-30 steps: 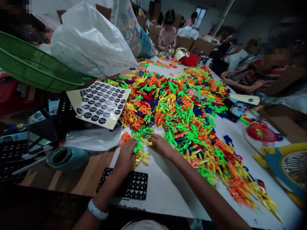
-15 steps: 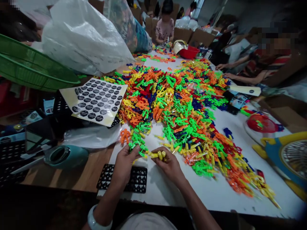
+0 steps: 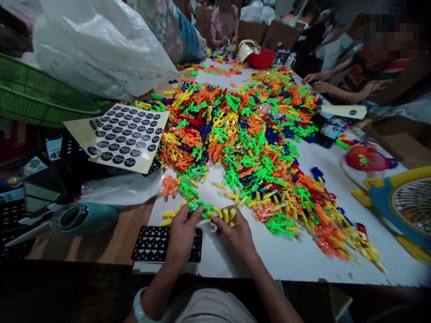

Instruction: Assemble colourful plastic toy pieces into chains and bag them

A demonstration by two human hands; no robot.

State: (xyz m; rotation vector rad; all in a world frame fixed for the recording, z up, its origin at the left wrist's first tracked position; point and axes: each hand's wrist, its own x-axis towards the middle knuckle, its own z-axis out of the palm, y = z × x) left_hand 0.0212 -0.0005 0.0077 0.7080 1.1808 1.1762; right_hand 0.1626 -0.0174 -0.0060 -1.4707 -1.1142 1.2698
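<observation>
My left hand (image 3: 183, 229) is closed on a small green plastic figure (image 3: 198, 207), pinched between thumb and fingers. Several short yellow tube-like pieces (image 3: 226, 215) stick up from the closed fingers of my right hand (image 3: 237, 232). Between the two hands, the green figure and one yellow piece meet or nearly meet; I cannot tell if they are joined. Beneath my left wrist lies a black perforated tray (image 3: 150, 244). Some yellow pieces (image 3: 167, 218) rest left of that hand, with an orange figure (image 3: 169, 186) just beyond.
A large heap of coloured plastic figures (image 3: 235, 130) spreads over the white table (image 3: 269, 264). On the left are a sticker sheet (image 3: 126, 137), a teal cup (image 3: 97, 218) and a green basket (image 3: 40, 98). A yellow-and-blue fan (image 3: 387, 202) stands right. Two people sit beyond.
My hands have drawn closer together, bringing the green figure up to the yellow pieces. The loose yellow pieces beside my left hand now show more. The whole view has shifted slightly.
</observation>
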